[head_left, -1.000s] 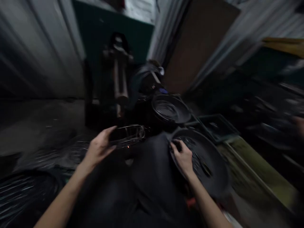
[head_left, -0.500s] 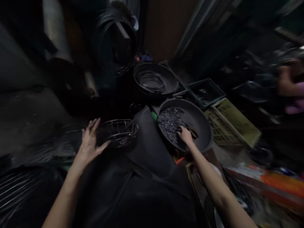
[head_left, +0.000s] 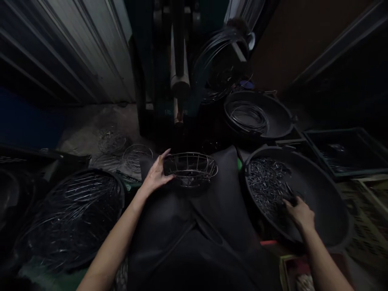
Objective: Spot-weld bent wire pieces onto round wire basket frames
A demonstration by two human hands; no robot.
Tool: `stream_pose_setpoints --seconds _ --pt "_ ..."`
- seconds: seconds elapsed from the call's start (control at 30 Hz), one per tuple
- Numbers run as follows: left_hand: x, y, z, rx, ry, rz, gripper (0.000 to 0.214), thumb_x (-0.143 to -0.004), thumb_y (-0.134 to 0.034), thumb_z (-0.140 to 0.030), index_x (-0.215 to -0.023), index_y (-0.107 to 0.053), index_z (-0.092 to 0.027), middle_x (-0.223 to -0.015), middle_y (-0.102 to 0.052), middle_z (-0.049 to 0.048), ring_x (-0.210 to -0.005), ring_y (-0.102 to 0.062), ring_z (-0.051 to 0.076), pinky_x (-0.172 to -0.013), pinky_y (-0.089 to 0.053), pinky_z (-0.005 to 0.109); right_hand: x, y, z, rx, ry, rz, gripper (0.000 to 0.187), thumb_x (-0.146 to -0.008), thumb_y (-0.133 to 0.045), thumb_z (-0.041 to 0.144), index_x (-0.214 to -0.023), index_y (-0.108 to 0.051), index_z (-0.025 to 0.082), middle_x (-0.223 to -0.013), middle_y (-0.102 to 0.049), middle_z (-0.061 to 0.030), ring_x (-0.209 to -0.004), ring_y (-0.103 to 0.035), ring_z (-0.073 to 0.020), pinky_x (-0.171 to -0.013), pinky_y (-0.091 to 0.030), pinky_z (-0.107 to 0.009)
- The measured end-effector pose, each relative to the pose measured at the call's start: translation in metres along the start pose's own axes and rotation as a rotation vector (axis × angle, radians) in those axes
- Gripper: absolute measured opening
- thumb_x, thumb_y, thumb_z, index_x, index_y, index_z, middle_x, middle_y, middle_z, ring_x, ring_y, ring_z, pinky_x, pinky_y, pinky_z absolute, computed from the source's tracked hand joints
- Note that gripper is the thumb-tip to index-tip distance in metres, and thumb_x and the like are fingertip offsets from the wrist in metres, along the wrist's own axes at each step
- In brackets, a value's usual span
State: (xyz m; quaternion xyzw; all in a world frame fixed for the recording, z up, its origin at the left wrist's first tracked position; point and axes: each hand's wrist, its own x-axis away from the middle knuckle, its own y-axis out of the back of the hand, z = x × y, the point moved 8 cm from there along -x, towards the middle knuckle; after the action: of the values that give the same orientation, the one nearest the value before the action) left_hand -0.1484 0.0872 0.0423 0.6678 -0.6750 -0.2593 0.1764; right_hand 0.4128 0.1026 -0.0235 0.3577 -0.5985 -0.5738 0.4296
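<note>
A round wire basket frame (head_left: 191, 169) rests on my dark apron over my knee. My left hand (head_left: 157, 175) holds its left rim, thumb on top and fingers curled under the wire. My right hand (head_left: 298, 211) reaches into a large black basin (head_left: 329, 202) at my right and pinches at a heap of small bent wire pieces (head_left: 266, 184); what its fingertips hold is too small to name.
A second black basin (head_left: 280, 117) with wire rings sits behind. A tall dark machine (head_left: 178, 72) and a wire coil (head_left: 222, 60) stand ahead. Finished wire frames (head_left: 133, 155) lie on the floor at left, near a tub of wire grids (head_left: 72, 214). Crates (head_left: 345, 149) sit right.
My view has swung left and steadied. My left hand has closed on the basket's rim instead of lying open beside it. My right hand stays in the basin among the wire pieces.
</note>
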Motion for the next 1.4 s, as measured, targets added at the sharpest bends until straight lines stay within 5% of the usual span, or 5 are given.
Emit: stream_pose_setpoints --seconds 0.13,0.3,0.73,0.93,1.4 --pt "-0.001 0.010 -0.009 0.088 0.033 -0.058 0.097 -0.062 -0.078 -0.029 -0.140 -0.021 -0.029 -0.120 -0.055 0.0059 -0.108 -0.058 0.023 -0.094 -0.046 0.037 0.024 0.025 0.007 -0.278 -0.207 -0.046 0.037 -0.074 -0.055 0.043 -0.094 -0.068 0.015 -0.082 -0.068 -0.0170 -0.074 -0.063 -0.0316 -0.060 -0.047 -0.039" --pt "-0.004 0.009 -0.049 -0.098 -0.106 -0.049 0.082 -0.069 -0.072 -0.022 -0.138 -0.029 -0.027 -0.125 -0.053 0.0050 -0.113 -0.055 0.021 -0.096 -0.045 0.032 0.073 0.070 0.109 -0.849 -0.016 -0.097 0.040 -0.066 -0.063 0.052 -0.087 -0.066 0.018 -0.083 -0.068 -0.0073 -0.078 -0.062 -0.0237 -0.072 -0.050 -0.036" --pt "-0.007 -0.021 -0.071 -0.424 -0.051 0.027 0.073 -0.074 -0.060 -0.018 -0.137 -0.026 -0.020 -0.125 -0.047 0.0099 -0.113 -0.046 0.026 -0.096 -0.039 0.043 0.110 0.082 0.317 -1.055 0.436 0.527 0.029 -0.069 -0.066 0.045 -0.075 -0.062 0.017 -0.065 -0.066 -0.0024 -0.060 -0.064 -0.0176 -0.053 -0.048 -0.026" --pt "-0.006 -0.023 -0.064 -0.333 -0.094 0.037 0.068 -0.074 -0.059 -0.013 -0.135 -0.030 -0.021 -0.124 -0.046 0.0091 -0.112 -0.048 0.025 -0.095 -0.043 0.039 0.102 0.092 0.349 -0.701 0.496 0.273 0.018 -0.074 -0.059 0.036 -0.071 -0.064 0.019 -0.062 -0.065 -0.0008 -0.061 -0.059 -0.0169 -0.060 -0.042 -0.027" --pt "-0.039 0.032 -0.076 -0.321 -0.266 -0.122 0.065 -0.072 -0.058 -0.011 -0.132 -0.034 -0.018 -0.121 -0.049 0.0094 -0.112 -0.049 0.023 -0.096 -0.044 0.038 0.118 0.124 0.385 -1.014 0.628 -0.122 0.025 -0.084 -0.051 0.043 -0.084 -0.061 0.019 -0.080 -0.065 -0.0043 -0.071 -0.060 -0.0163 -0.068 -0.046 -0.026"
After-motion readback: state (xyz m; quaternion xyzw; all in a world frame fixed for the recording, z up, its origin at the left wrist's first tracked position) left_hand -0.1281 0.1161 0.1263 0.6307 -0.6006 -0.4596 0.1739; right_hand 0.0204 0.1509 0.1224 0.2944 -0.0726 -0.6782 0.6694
